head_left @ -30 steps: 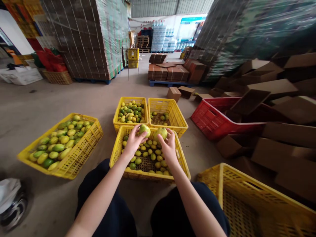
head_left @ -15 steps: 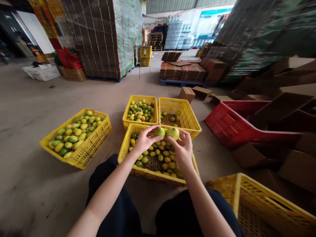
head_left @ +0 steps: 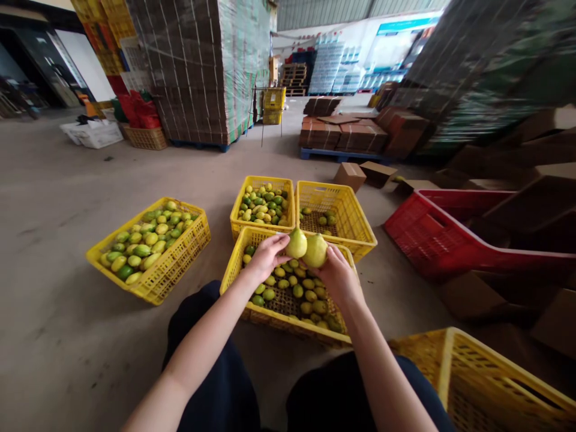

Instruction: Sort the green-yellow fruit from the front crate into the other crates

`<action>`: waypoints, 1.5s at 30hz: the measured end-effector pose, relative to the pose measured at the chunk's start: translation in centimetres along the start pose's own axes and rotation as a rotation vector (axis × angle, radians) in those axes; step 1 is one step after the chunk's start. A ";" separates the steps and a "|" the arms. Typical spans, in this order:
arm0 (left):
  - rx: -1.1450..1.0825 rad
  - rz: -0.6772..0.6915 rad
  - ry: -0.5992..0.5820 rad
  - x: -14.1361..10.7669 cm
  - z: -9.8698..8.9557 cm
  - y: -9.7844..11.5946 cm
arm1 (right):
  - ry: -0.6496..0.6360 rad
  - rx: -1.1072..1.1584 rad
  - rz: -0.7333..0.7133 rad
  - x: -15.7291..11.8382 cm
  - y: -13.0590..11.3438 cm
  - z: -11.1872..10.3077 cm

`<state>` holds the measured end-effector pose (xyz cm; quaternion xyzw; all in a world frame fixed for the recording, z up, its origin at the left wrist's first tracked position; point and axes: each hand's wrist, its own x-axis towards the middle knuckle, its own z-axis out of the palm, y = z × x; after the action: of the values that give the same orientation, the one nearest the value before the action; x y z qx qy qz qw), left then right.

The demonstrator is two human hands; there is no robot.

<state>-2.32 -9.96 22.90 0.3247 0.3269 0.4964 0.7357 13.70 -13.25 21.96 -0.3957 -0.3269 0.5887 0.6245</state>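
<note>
My left hand (head_left: 269, 257) is closed around a yellow-green lemon (head_left: 297, 243), gripping it from its left side. In my right hand (head_left: 338, 273) is a second, slightly larger lemon (head_left: 315, 251), held from the right. The two lemons are side by side, close together or touching, above the near yellow crate (head_left: 234, 273). That crate holds many loose lemons (head_left: 310, 296), green and yellow, with patches of its slatted floor showing. My forearms cover parts of the crate's near corners.
Behind stand a yellow crate full of lemons (head_left: 265, 204) and another with only several lemons (head_left: 366, 225). A full yellow crate (head_left: 180, 255) sits on the left. To the right are a red crate (head_left: 418, 234), cardboard boxes (head_left: 350, 175) and a yellow crate (head_left: 447, 354) by my knee.
Both lemons have been turned in my fingers, and the left one now shows a yellower side with its tip upward. The view has shifted slightly left.
</note>
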 end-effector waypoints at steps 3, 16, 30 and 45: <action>0.067 0.027 0.118 0.1 0.2 -1.0 | 0.012 -0.060 0.032 0.0 0.8 0.1; 0.190 0.037 0.070 -0.7 0.2 -0.9 | 0.046 -0.113 0.014 -0.1 1.6 0.9; 0.220 0.009 0.111 -1.6 -0.8 0.2 | -0.045 0.009 0.057 -1.5 0.2 1.0; 0.258 -0.157 0.068 -3.5 1.8 -1.7 | 0.101 -0.081 0.246 -4.6 0.0 0.6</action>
<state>-0.99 -14.03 23.14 0.3732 0.4369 0.4020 0.7129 12.75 -17.76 22.46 -0.4866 -0.2675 0.6266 0.5469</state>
